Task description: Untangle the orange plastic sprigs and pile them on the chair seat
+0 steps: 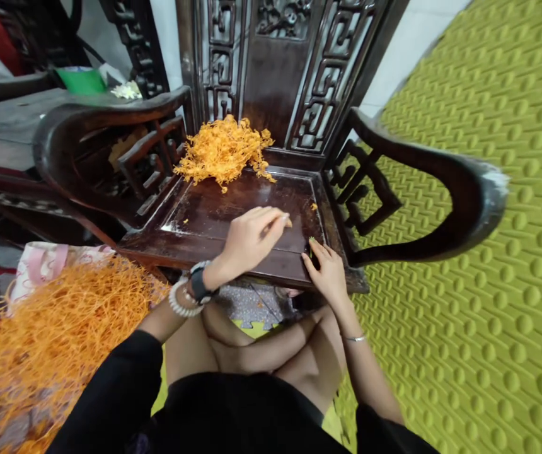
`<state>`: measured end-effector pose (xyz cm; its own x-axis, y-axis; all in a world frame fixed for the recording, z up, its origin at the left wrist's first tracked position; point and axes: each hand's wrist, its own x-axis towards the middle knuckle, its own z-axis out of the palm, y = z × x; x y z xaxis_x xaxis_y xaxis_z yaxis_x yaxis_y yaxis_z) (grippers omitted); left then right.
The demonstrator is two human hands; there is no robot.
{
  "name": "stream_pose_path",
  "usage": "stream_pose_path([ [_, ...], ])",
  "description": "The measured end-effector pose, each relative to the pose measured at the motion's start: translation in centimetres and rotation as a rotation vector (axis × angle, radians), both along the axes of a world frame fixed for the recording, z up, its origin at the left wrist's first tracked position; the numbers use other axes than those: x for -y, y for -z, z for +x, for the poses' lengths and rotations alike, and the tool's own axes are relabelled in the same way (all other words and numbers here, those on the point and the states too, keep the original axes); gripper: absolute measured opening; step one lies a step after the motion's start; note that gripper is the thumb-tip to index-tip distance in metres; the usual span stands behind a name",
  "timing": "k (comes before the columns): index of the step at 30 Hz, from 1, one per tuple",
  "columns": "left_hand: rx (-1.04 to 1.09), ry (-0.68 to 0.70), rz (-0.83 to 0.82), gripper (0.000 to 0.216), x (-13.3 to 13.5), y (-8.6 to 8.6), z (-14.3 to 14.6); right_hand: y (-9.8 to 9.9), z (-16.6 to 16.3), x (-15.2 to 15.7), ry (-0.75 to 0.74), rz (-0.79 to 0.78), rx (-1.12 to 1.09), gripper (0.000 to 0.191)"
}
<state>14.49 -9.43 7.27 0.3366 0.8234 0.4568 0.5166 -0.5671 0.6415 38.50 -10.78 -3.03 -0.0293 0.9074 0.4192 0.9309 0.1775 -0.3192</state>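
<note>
My left hand (253,242) is above the middle of a dark wooden chair seat (252,198), wrist bent. Its fingers are pinched together, and whatever is between them is too small and blurred to name. My right hand (330,270) rests at the seat's front right edge, with thumb and fingers apart. A small green spot shows at its fingertips; I cannot tell what it is. Beyond my hands, a pile of tangled orange strands with knobbly bits (226,151) lies at the back of the seat. Small orange crumbs (314,207) are scattered on the wood.
A large heap of thin orange strands (72,334) is at my left, beside a white and pink bag (39,268). Curved armrests (476,195) flank the seat, and a carved backrest (273,82) rises behind. Yellow-green bumpy matting (488,302) covers the right. A green container (82,81) stands back left.
</note>
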Motion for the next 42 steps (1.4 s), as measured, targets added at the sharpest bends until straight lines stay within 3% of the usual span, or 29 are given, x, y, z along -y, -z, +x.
stream_pose_path([
  [3,-0.354,-0.017,-0.112,0.031,-6.1,0.2,5.1,1.3,0.4,0.1,0.139,0.056,-0.035,0.048],
  [7,-0.423,0.02,-0.117,0.041,-13.3,2.2,12.0,1.4,-0.1,0.3,0.212,0.108,-0.139,0.041],
  [10,-0.42,0.113,-0.115,0.045,-16.1,4.1,14.9,1.3,0.0,0.3,0.237,0.141,-0.227,0.034],
  [14,-0.346,0.171,-0.174,0.022,-17.4,5.4,15.6,1.6,0.2,0.5,0.27,0.169,-0.265,0.031],
  [19,-0.119,0.241,-0.313,0.03,-14.9,4.7,13.2,1.5,0.0,0.7,0.267,0.264,-0.413,0.031],
  [22,0.016,0.319,-0.425,0.036,-11.4,3.7,10.4,0.6,-0.5,1.0,0.23,0.329,-0.584,0.029],
  [26,0.419,0.418,-0.715,0.035,-6.2,2.6,6.3,-1.6,-2.5,2.5,0.142,0.367,-0.946,0.026],
  [29,0.672,0.406,-0.805,0.035,-2.8,2.4,4.2,-3.4,-4.9,4.1,0.023,0.415,-0.995,0.023],
  [33,0.863,0.34,-0.783,0.032,0.2,3.0,2.5,-5.1,-7.4,5.8,-0.127,0.411,-0.903,0.02],
  [37,0.864,0.235,-0.686,0.032,1.7,3.7,1.3,-6.3,-8.5,6.5,-0.266,0.403,-0.792,0.024],
  [42,0.83,0.187,-0.485,0.029,2.7,4.1,0.4,-7.0,-9.5,6.3,-0.27,0.394,-0.645,0.022],
])
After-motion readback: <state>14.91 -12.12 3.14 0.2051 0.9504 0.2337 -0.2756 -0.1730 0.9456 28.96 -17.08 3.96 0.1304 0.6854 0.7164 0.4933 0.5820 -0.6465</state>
